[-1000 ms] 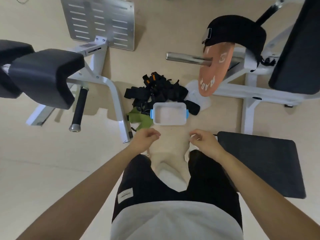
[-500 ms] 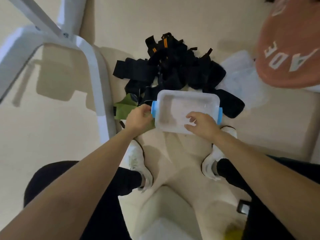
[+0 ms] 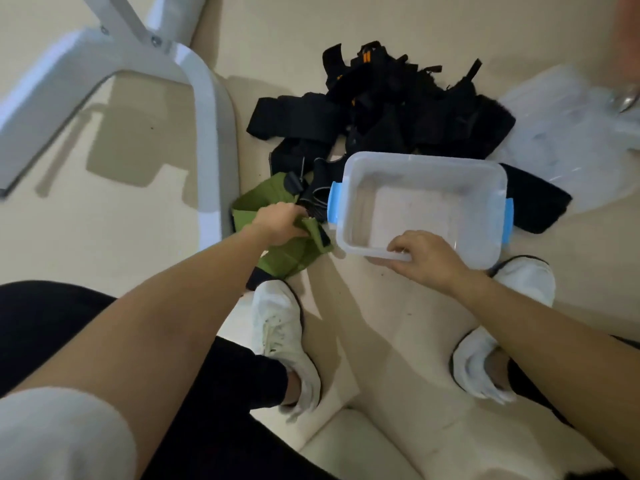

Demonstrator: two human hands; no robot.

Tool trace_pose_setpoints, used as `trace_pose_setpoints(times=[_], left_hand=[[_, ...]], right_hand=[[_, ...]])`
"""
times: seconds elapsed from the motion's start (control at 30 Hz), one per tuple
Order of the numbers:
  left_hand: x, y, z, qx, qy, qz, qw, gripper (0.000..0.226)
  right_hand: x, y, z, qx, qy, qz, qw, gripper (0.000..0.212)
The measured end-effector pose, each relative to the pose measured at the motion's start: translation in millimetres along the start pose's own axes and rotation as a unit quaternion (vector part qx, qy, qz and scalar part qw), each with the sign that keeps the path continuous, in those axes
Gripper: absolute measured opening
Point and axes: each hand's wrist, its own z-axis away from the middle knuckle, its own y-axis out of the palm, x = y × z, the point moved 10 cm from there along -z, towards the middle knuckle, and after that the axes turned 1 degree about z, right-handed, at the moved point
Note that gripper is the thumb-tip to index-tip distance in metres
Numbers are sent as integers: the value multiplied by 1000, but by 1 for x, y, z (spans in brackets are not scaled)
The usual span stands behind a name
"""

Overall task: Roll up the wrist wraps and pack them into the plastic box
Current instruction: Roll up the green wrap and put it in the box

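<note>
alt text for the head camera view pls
A person's left hand grips a green fabric wrist wrap while the right hand holds the near rim of an empty clear plastic box with blue latches; black wraps lie piled behind.

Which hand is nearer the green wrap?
Left. The left hand grips the green wrap; the right hand holds the near rim of the plastic box, clear of the wrap.

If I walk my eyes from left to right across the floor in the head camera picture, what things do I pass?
white metal leg → green wrist wrap → plastic box → black wrap lying on the floor just right of the box
</note>
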Motion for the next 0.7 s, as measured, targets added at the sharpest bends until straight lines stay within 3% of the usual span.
trace_pose_setpoints(times=[0.1,0.17,0.3,0.4,0.53,0.7], left_hand=[[15,-45,30,-68,-26,99,992,39],[21,-80,54,-107,-28,188,976,35],[21,-145,113,-167,12,368,915,27],[4,-182,157,-187,55,444,875,30],[-23,-226,209,-250,86,485,834,30],[-60,-280,267,-345,105,479,800,32]], right_hand=[[0,-7,9,34,24,-10,999,39],[5,-21,10,17,37,-35,999,39],[50,-61,13,-48,12,-122,991,30],[104,-96,23,-88,-34,-242,966,37],[173,-141,52,-79,-94,-353,928,65],[215,-179,107,-86,-118,-372,917,76]])
